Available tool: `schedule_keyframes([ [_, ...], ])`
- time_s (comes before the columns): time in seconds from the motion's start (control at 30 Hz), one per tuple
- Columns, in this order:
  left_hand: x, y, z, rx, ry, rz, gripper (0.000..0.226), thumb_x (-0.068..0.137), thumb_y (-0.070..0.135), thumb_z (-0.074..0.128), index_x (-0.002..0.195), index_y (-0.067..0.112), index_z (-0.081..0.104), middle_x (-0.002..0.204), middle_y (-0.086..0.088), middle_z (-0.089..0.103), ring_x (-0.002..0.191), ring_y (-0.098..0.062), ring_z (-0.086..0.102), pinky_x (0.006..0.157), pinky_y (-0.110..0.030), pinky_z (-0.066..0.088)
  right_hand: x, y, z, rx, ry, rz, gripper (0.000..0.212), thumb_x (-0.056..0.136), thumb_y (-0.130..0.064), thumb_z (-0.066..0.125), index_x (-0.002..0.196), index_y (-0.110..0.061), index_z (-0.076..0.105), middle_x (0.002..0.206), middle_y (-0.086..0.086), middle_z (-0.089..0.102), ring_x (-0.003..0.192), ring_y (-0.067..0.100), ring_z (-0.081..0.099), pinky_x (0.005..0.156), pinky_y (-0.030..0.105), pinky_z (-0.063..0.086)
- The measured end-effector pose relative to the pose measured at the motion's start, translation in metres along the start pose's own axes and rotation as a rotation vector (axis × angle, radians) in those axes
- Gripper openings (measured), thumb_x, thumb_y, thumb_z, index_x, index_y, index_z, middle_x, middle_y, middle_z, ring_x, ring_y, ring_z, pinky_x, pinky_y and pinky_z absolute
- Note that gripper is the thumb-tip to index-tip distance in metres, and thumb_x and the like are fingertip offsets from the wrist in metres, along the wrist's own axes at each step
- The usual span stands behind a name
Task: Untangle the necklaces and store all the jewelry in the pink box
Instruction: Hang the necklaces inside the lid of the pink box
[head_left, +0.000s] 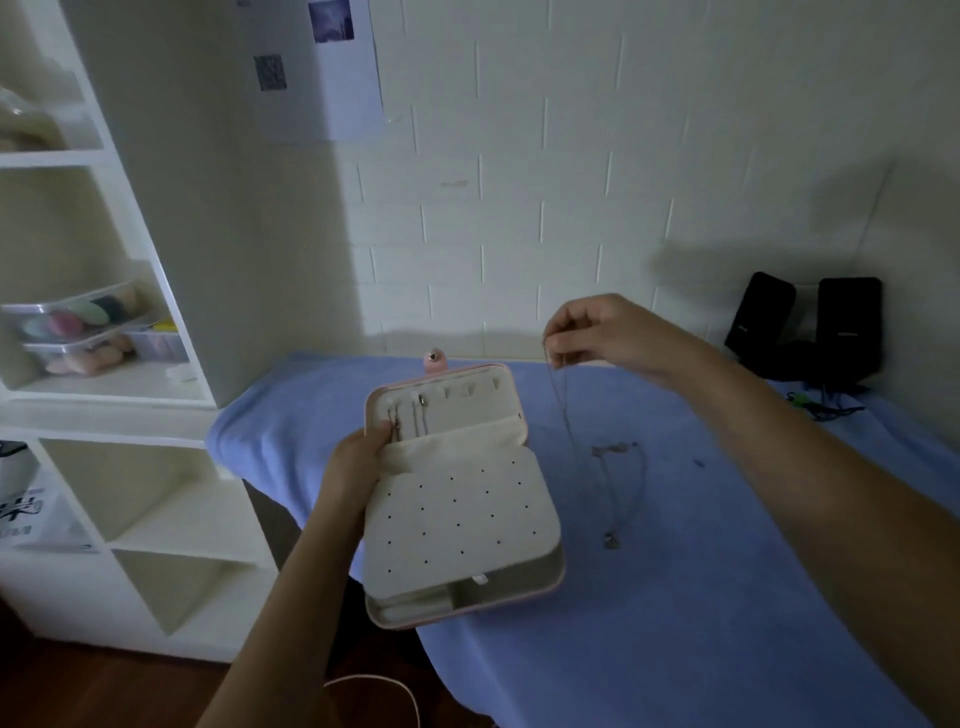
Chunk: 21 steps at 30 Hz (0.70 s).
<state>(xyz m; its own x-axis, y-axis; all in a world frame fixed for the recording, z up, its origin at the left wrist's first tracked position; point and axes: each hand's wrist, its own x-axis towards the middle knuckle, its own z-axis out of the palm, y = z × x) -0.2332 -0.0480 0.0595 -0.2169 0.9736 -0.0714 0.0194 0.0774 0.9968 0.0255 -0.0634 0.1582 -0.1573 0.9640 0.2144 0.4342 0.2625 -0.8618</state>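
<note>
From the head camera, the pink box (519, 598) is open and sits in front of the person, over the near left part of a blue cloth (701, 597) that covers the table. Whether its underside touches the cloth cannot be told. The left hand (358, 460) grips the box by its left side, thumb curled over the edge where lid and base meet. Inside the raised lid is a row of small hooks, and two thin chains (410, 418) hang from the leftmost ones, just beside the thumb. Below them a cream flap (457, 514) dotted with small holes lies over the base, and a slice of the compartment beneath shows at the near edge. A pink snap tab (435, 360) sticks up behind the lid. The right hand (602, 332) is held higher and well apart to the right, thumb and fingertips pinching the top of a fine necklace (563, 410) that hangs straight down towards the cloth. Another necklace (621, 483) lies loosely looped on the cloth below it, with a small pendant at its near end. Whether the two chains are joined is too fine to tell. Two black speakers (810, 322) stand against the tiled wall at the far right. A white shelf unit (156, 415) at the left holds clear tubs (88, 325) of coloured sponges.
</note>
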Motion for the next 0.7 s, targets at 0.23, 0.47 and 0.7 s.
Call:
schedule_keyframes([
  [0.23, -0.024, -0.009, 0.042, 0.092, -0.171, 0.101, 0.026, 0.094, 0.035, 0.053, 0.076, 0.020, 0.065, 0.076, -0.001, 0.066, 0.072, -0.012, 0.060, 0.058, -0.024, 0.043, -0.012, -0.038, -0.034, -0.136, 0.005, -0.068, 0.007, 0.087, 0.001, 0.062, 0.086, -0.005, 0.066, 0.074, 0.006, 0.064, 0.063, 0.012, 0.061, 0.069, 0.021, 0.054],
  [0.47, -0.042, -0.011, 0.066, 0.100, -0.224, 0.100, 0.014, 0.086, 0.026, 0.066, 0.074, 0.019, 0.062, 0.071, -0.001, 0.064, 0.072, -0.017, 0.060, 0.054, -0.022, 0.040, -0.020, -0.059, -0.048, -0.237, 0.087, -0.149, 0.005, 0.087, -0.003, 0.064, 0.087, -0.007, 0.067, 0.070, 0.002, 0.063, 0.059, 0.007, 0.059, 0.065, 0.016, 0.049],
  [0.7, -0.053, -0.020, 0.074, -0.060, -0.290, 0.114, 0.027, 0.092, 0.029, 0.057, 0.090, 0.005, 0.068, 0.086, -0.018, 0.070, 0.074, -0.019, 0.066, 0.061, -0.024, 0.052, -0.012, -0.081, -0.057, -0.291, 0.092, -0.193, 0.005, 0.086, -0.005, 0.066, 0.088, -0.010, 0.068, 0.076, 0.003, 0.064, 0.061, 0.006, 0.062, 0.066, 0.016, 0.051],
])
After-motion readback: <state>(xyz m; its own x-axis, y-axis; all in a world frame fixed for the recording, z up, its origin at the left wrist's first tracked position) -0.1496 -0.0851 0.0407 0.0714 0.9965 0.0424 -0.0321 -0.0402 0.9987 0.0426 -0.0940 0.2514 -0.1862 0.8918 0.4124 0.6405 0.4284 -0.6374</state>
